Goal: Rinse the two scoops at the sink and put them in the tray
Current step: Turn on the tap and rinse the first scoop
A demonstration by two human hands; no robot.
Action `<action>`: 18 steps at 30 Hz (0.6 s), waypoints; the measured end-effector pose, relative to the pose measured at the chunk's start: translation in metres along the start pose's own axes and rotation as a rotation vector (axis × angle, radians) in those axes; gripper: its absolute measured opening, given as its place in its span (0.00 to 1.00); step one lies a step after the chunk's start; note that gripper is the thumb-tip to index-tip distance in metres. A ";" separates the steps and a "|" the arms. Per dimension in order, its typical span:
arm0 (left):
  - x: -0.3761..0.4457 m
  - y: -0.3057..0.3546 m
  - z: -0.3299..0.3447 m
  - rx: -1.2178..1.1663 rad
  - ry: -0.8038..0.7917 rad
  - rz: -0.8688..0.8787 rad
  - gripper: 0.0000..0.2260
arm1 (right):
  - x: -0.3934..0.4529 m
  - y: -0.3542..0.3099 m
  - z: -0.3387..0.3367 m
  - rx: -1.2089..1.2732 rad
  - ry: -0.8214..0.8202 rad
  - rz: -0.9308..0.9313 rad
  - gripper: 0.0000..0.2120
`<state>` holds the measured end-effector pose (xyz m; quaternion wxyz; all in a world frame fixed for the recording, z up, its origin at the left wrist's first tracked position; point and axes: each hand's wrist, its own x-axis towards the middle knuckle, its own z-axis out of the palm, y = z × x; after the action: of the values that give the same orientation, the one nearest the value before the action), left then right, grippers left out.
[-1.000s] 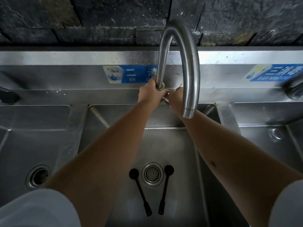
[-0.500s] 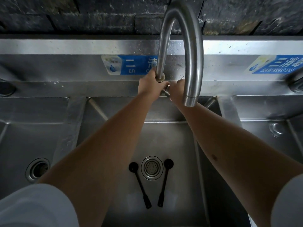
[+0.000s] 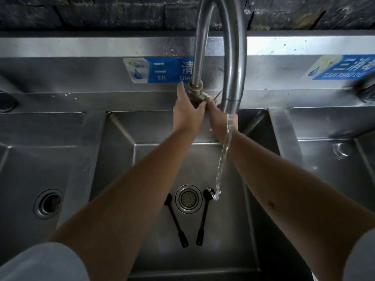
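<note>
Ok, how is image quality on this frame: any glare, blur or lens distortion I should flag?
Head view: dim overall, with bright glare along the steel backsplash ledge; wide-angle bending curves the sink rim and stretches both forearms; the water stream is motion-smeared; the faucet looms large and soft; the two black scoops stay legible.

Middle basin: drain mid-floor, left scoop just left of it, right scoop just right. Faucet at back edge.
</note>
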<state>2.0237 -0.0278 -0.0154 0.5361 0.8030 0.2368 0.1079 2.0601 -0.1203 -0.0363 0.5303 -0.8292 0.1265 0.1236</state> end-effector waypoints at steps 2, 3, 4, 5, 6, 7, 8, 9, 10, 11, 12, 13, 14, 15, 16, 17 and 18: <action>-0.032 -0.023 0.010 0.035 0.016 0.002 0.35 | -0.027 0.024 -0.003 -0.053 -0.020 0.027 0.30; -0.050 -0.036 0.014 0.063 0.014 -0.027 0.33 | -0.039 0.040 -0.002 -0.057 -0.051 0.042 0.30; -0.067 -0.051 0.019 0.069 -0.008 -0.083 0.30 | -0.049 0.056 -0.001 -0.048 -0.076 0.071 0.27; -0.083 -0.066 0.023 0.053 -0.054 -0.161 0.27 | -0.058 0.073 0.000 -0.052 -0.099 0.112 0.22; -0.098 -0.081 0.026 0.024 -0.115 -0.248 0.23 | -0.066 0.091 0.002 -0.072 -0.124 0.150 0.17; -0.111 -0.097 0.029 -0.002 -0.176 -0.314 0.20 | -0.073 0.109 0.003 -0.103 -0.161 0.171 0.14; -0.125 -0.109 0.031 -0.017 -0.230 -0.365 0.17 | -0.079 0.126 0.005 -0.141 -0.202 0.180 0.13; -0.137 -0.121 0.035 -0.020 -0.268 -0.385 0.12 | -0.086 0.144 0.005 -0.168 -0.228 0.184 0.12; -0.148 -0.131 0.036 -0.009 -0.292 -0.384 0.06 | -0.093 0.159 0.006 -0.176 -0.249 0.183 0.11; -0.158 -0.140 0.038 -0.013 -0.308 -0.382 0.05 | -0.099 0.173 0.006 -0.199 -0.271 0.174 0.10; -0.167 -0.151 0.041 -0.017 -0.330 -0.399 0.10 | -0.105 0.188 0.007 -0.260 -0.310 0.152 0.11; -0.175 -0.159 0.044 -0.027 -0.359 -0.428 0.13 | -0.110 0.202 0.008 -0.347 -0.359 0.130 0.13; -0.182 -0.169 0.047 -0.007 -0.406 -0.452 0.13 | -0.114 0.216 0.009 -0.417 -0.395 0.128 0.14; -0.188 -0.178 0.050 0.014 -0.453 -0.477 0.10 | -0.118 0.229 0.009 -0.419 -0.399 0.155 0.14; -0.194 -0.187 0.052 0.086 -0.493 -0.480 0.06 | -0.123 0.242 0.011 -0.385 -0.386 0.194 0.13; -0.200 -0.198 0.054 0.141 -0.521 -0.493 0.04 | -0.129 0.253 0.012 -0.345 -0.357 0.238 0.12; -0.206 -0.209 0.056 0.213 -0.532 -0.492 0.07 | -0.134 0.263 0.013 -0.310 -0.323 0.294 0.11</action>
<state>1.8142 -0.1102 -0.2115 0.5023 0.7732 0.2852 -0.2616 1.8442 -0.2049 -0.2196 0.3868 -0.8427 0.1390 0.3479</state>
